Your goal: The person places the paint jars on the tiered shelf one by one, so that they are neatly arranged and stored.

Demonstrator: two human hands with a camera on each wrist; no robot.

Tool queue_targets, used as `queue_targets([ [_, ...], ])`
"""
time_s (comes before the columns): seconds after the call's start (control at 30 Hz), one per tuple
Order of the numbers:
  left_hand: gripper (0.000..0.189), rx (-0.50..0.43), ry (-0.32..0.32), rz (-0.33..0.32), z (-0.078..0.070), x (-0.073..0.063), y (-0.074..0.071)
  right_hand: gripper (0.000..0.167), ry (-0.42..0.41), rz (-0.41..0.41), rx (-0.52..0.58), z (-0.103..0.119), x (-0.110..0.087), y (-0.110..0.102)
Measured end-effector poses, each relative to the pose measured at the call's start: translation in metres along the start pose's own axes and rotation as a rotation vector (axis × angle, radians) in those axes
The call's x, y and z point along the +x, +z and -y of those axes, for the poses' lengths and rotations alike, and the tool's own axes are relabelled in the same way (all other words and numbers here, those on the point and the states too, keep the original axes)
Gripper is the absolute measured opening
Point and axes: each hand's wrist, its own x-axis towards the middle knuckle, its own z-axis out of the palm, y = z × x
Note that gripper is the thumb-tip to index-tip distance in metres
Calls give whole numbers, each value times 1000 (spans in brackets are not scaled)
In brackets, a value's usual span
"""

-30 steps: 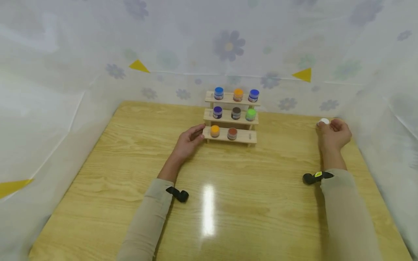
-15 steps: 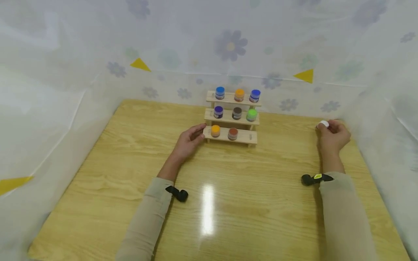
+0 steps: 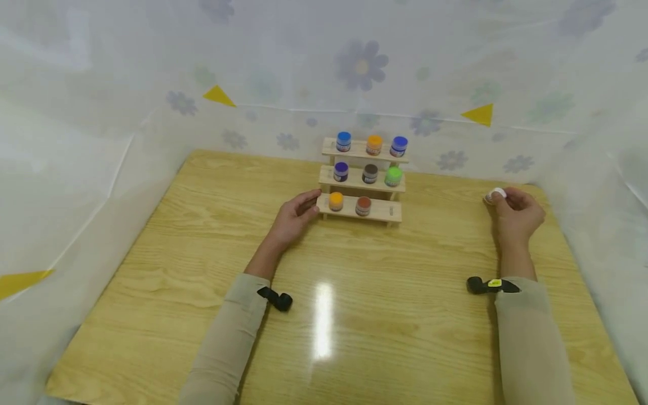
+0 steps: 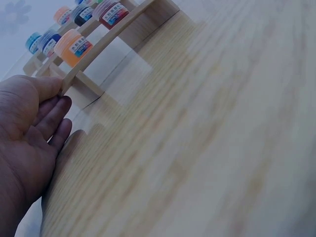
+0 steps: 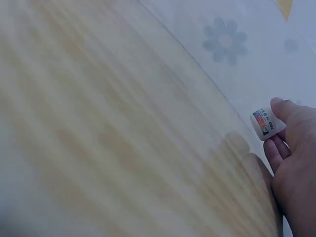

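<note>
My right hand (image 3: 519, 216) pinches a small paint jar with a white lid (image 3: 497, 194) at the far right of the table. In the right wrist view the paint jar (image 5: 263, 124) is tilted, thumb over its lid end and a coloured label showing. My left hand (image 3: 293, 221) holds the left end of the lowest step of a three-step wooden rack (image 3: 378, 210). In the left wrist view, its thumb (image 4: 48, 88) lies at the step's end, with fingers beneath. That step carries a yellow-orange-lidded jar (image 3: 336, 201) and a brown-red-lidded jar (image 3: 363, 206), with bare wood to their right.
The middle step holds purple (image 3: 341, 171), dark brown (image 3: 370, 174) and green (image 3: 393, 176) jars; the top one holds light blue (image 3: 343, 142), orange (image 3: 374, 145) and blue (image 3: 399, 147) jars. A flowered curtain (image 3: 283, 67) closes off the table's (image 3: 395, 326) back and sides.
The right hand has taken a pinch hold of the white-lidded jar and shifted it slightly left, tilting it. The left hand stays at the rack. The head view has shifted slightly.
</note>
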Motion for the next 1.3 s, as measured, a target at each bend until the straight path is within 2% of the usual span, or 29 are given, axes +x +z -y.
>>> queue_targets([
  [0.17, 47, 6, 11, -1, -1, 0, -3, 35, -11, 54, -38, -2, -18, 11],
  [0.37, 46, 9, 12, -12, 2, 2, -9, 42, -19, 168, -45, 2, -41, 38],
  [0.5, 46, 6, 8, -8, 5, 2, -11, 40, -42, 260, -45, 7, -60, 58],
  [0.67, 46, 6, 15, -9, 7, 1, -10, 36, -141, 437, 30, 14, -83, 82],
  [0.77, 46, -9, 22, -1, 6, 0, -10, 32, -232, 544, 52, 19, -97, 93],
  [0.93, 47, -14, 25, 5, 5, 0, -10, 27, -337, 689, 25, 22, -118, 109],
  [1.03, 46, -3, 25, 3, 4, 2, -10, 27, -356, 739, -6, 20, -126, 116],
  [1.3, 46, 1, 25, 8, 1, 2, -9, 30, -378, 804, -128, 14, -138, 123],
])
